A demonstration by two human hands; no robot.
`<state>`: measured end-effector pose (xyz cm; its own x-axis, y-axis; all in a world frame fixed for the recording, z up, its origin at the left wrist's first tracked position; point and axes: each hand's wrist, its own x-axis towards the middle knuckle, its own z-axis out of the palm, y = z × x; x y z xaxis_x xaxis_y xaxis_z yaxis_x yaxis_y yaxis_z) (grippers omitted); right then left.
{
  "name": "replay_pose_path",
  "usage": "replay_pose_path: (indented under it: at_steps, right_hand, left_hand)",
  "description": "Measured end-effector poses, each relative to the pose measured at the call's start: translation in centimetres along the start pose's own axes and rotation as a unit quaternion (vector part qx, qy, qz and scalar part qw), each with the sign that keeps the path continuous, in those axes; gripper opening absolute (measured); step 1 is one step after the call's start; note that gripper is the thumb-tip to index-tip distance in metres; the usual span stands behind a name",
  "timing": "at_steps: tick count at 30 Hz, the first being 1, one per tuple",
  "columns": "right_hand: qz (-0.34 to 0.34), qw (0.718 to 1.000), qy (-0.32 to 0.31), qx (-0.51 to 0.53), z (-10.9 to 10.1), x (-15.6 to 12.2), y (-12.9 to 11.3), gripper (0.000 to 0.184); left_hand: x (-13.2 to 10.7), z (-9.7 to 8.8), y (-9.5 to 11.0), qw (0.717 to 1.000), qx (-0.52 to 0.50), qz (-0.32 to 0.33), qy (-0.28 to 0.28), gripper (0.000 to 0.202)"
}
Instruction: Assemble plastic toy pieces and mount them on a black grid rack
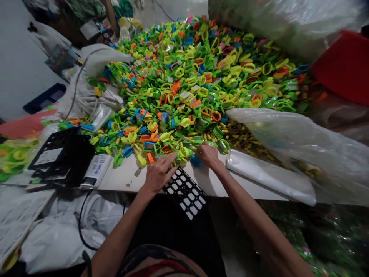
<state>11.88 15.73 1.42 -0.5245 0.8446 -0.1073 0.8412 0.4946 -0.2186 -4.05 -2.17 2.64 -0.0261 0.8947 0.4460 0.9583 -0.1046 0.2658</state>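
My left hand (159, 174) is at the near edge of a heap of plastic toy watches (184, 96). Its fingers stretch forward beside green and yellow pieces, with the thumb apart, close to a black grid tray (189, 195). This tray has rows of white-looking cells and slants over the table's front edge between my arms. At the heap's edge, my right hand (208, 154) has its fingers curled together; whatever they pinch is hidden. A blue piece (196, 161) lies just left of that hand. Green watches sit right beyond its knuckles.
Black trays (63, 157) are stacked at left, beside a white-and-blue box (97, 169). A rolled clear plastic sheet (271, 175) lies along the table's right front. Small yellow-brown pieces (245, 134) show under a plastic bag (300, 134). Something red (343, 65) stands far right.
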Motion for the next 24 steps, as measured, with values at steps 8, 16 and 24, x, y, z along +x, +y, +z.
replay_pose_path:
  at_steps: [8, 16, 24]
  right_hand:
    - [0.098, 0.862, 0.142, 0.477, 0.6, -5.8, 2.0, 0.034]
    - [-0.001, 0.986, 0.078, 0.150, 3.6, -10.2, 0.8, 0.011]
    - [0.013, 0.987, -0.019, 0.161, 2.4, -10.1, 1.1, 0.016]
  left_hand:
    - [-1.2, -0.6, -0.7, 0.993, -0.056, -0.079, 0.063, 0.057]
    - [-0.6, -0.6, -1.3, 0.988, -0.136, -0.064, 0.035, 0.056]
    - [-7.5, 0.9, -0.6, 0.908, -0.330, -0.242, 0.091, 0.072]
